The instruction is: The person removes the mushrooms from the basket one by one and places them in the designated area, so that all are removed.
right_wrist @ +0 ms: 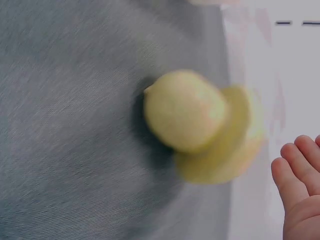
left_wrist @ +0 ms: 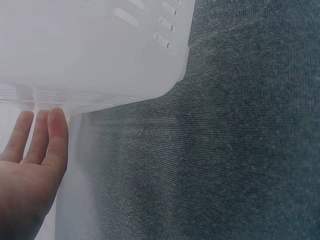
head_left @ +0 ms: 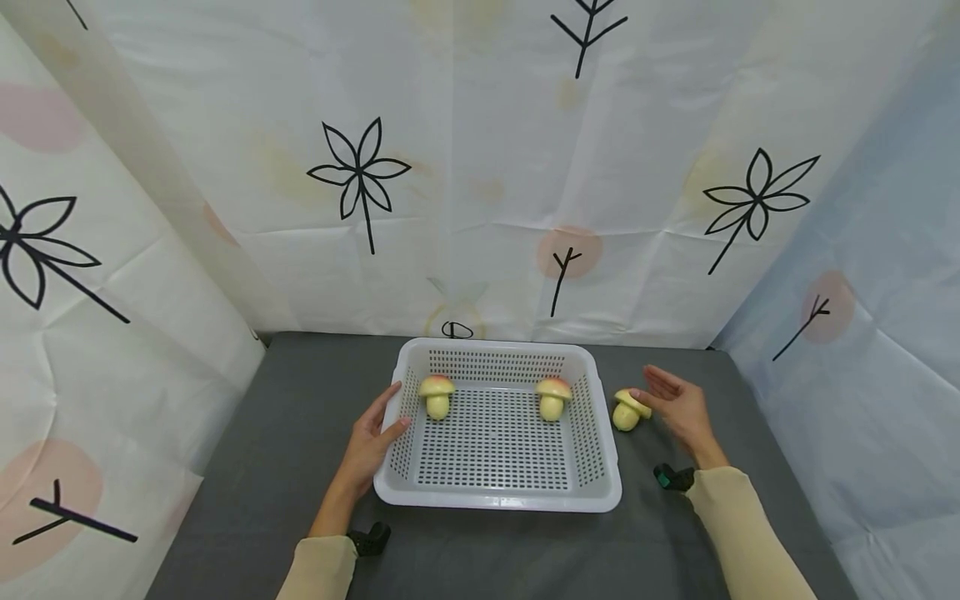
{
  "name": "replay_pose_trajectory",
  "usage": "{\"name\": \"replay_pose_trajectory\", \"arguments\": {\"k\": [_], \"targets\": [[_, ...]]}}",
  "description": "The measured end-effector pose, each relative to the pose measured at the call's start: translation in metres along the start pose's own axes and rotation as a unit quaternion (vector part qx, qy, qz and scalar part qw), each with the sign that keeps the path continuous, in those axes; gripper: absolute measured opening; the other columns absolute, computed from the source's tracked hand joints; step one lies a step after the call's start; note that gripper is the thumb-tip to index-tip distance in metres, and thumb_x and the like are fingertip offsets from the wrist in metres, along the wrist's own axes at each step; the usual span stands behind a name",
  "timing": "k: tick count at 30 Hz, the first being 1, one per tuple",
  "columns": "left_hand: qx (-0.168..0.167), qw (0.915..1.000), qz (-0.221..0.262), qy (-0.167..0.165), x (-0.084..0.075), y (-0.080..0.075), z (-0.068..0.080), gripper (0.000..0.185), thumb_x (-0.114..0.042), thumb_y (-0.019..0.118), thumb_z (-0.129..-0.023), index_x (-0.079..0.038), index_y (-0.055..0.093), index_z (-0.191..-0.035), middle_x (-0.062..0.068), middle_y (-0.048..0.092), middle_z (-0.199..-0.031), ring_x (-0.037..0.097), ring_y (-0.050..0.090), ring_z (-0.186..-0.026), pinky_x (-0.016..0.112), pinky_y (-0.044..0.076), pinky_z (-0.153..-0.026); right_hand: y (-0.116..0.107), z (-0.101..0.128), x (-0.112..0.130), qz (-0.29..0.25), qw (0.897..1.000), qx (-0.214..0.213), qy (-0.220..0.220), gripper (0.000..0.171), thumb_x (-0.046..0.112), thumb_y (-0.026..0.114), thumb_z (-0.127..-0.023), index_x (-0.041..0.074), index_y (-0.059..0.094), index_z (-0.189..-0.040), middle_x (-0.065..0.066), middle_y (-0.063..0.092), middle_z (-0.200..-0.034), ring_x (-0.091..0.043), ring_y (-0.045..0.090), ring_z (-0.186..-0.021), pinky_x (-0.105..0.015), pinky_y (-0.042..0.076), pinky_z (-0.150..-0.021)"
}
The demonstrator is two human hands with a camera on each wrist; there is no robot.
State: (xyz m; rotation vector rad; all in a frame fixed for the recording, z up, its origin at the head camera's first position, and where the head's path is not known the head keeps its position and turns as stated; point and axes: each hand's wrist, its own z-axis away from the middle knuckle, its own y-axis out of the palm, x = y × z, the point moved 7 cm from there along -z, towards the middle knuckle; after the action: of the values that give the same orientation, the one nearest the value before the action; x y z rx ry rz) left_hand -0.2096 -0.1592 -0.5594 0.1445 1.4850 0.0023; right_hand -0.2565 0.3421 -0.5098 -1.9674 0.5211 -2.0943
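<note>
Counting three toy mushrooms, I see two inside the basket (head_left: 607,467) — one mushroom (head_left: 628,410) lies just beside my right hand (head_left: 678,408), fingers straight, holding nothing. My left hand (head_left: 371,442) rests flat against the basket's wall.

One yellow toy mushroom (head_left: 628,410) lies tipped on the surface just right of the white perforated basket (head_left: 495,497), which holds two upright mushrooms.

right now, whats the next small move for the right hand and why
Probably close the right hand around the mushroom on the cloth: it lies tipped over just outside the basket, at the open fingertips, while two mushrooms already stand inside and the left hand steadies the rim.
</note>
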Motion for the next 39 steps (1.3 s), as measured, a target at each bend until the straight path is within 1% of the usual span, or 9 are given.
{"name": "replay_pose_trajectory", "arguments": {"k": [4,10,12,17,19,22,28,35,39], "targets": [[-0.002,1.0,-0.001,0.002,-0.001,0.0,0.0,0.068,-0.008,0.064,-0.1,-0.021,0.034,-0.16,0.015,0.037,-0.159,0.046,0.048,-0.133,0.058,0.05,-0.095,0.005,0.003,0.02,-0.004,0.999,0.016,-0.034,0.08,0.027,0.081,-0.089,-0.002,0.041,-0.152,-0.021,0.043,-0.154,-0.039,0.039,-0.142,-0.015,0.045,-0.097],[-0.002,1.0,0.001,0.002,-0.001,0.001,0.0,0.067,-0.007,0.064,-0.1,-0.021,0.034,-0.159,0.015,0.037,-0.159,0.046,0.048,-0.133,0.059,0.05,-0.095,0.018,0.007,0.047,0.033,0.996,0.033,-0.07,0.077,0.028,0.081,-0.089,0.001,0.045,-0.151,-0.018,0.046,-0.153,-0.036,0.042,-0.141,-0.036,0.045,-0.104],[-0.002,1.0,-0.001,0.0,-0.001,0.001,0.0,0.067,-0.008,0.064,-0.101,-0.021,0.034,-0.16,0.015,0.036,-0.159,0.046,0.048,-0.133,0.059,0.05,-0.095,0.022,0.008,0.055,0.036,0.995,0.038,-0.081,0.075,0.026,0.081,-0.089,0.001,0.046,-0.151,-0.019,0.046,-0.153,-0.036,0.042,-0.141,-0.04,0.044,-0.103],[0.001,1.0,-0.001,-0.001,-0.001,0.002,0.0,0.067,-0.007,0.063,-0.101,-0.021,0.034,-0.16,0.014,0.035,-0.16,0.044,0.047,-0.134,0.059,0.049,-0.096,0.034,0.012,0.08,0.027,0.992,0.058,-0.105,0.07,0.019,0.08,-0.09,-0.001,0.048,-0.149,-0.021,0.047,-0.151,-0.038,0.042,-0.141,-0.032,0.045,-0.103],[0.002,1.0,-0.001,0.0,-0.001,0.002,0.0,0.067,-0.007,0.063,-0.101,-0.021,0.034,-0.16,0.013,0.035,-0.161,0.044,0.047,-0.135,0.059,0.049,-0.096,0.039,0.013,0.088,0.019,0.992,0.066,-0.109,0.069,0.018,0.08,-0.09,-0.002,0.048,-0.149,-0.02,0.048,-0.151,-0.037,0.043,-0.141,-0.034,0.044,-0.105],[0.002,1.0,-0.002,0.0,-0.001,0.002,-0.001,0.067,-0.006,0.063,-0.101,-0.021,0.034,-0.159,0.013,0.034,-0.161,0.043,0.047,-0.135,0.059,0.048,-0.097,0.047,0.014,0.1,0.014,0.99,0.075,-0.116,0.069,0.016,0.08,-0.09,-0.002,0.048,-0.148,-0.02,0.048,-0.151,-0.037,0.043,-0.141,-0.043,0.041,-0.107],[0.001,1.0,0.0,0.0,-0.002,0.001,-0.001,0.068,-0.009,0.065,-0.1,-0.022,0.034,-0.159,0.012,0.035,-0.161,0.041,0.047,-0.135,0.058,0.049,-0.097,0.069,0.014,0.117,-0.012,0.984,0.1,-0.147,0.065,0.009,0.078,-0.09,-0.003,0.049,-0.147,-0.021,0.048,-0.151,-0.039,0.041,-0.142,-0.049,0.039,-0.108],[0.003,1.0,0.005,0.002,-0.001,0.0,0.001,0.068,-0.009,0.065,-0.1,-0.021,0.034,-0.16,0.015,0.035,-0.16,0.044,0.046,-0.135,0.06,0.048,-0.096,0.105,0.015,0.127,-0.057,0.975,0.142,-0.16,0.065,0.006,0.078,-0.089,-0.002,0.05,-0.147,-0.02,0.048,-0.151,-0.036,0.042,-0.142,-0.04,0.042,-0.108],[0.006,1.0,0.003,0.003,-0.001,0.0,0.001,0.068,-0.01,0.065,-0.1,-0.021,0.034,-0.16,0.014,0.035,-0.161,0.044,0.046,-0.135,0.061,0.047,-0.097,0.129,0.015,0.126,-0.074,0.971,0.167,-0.153,0.065,0.009,0.078,-0.09,0.0,0.05,-0.147,-0.019,0.048,-0.152,-0.036,0.041,-0.142,-0.048,0.04,-0.109]]}}
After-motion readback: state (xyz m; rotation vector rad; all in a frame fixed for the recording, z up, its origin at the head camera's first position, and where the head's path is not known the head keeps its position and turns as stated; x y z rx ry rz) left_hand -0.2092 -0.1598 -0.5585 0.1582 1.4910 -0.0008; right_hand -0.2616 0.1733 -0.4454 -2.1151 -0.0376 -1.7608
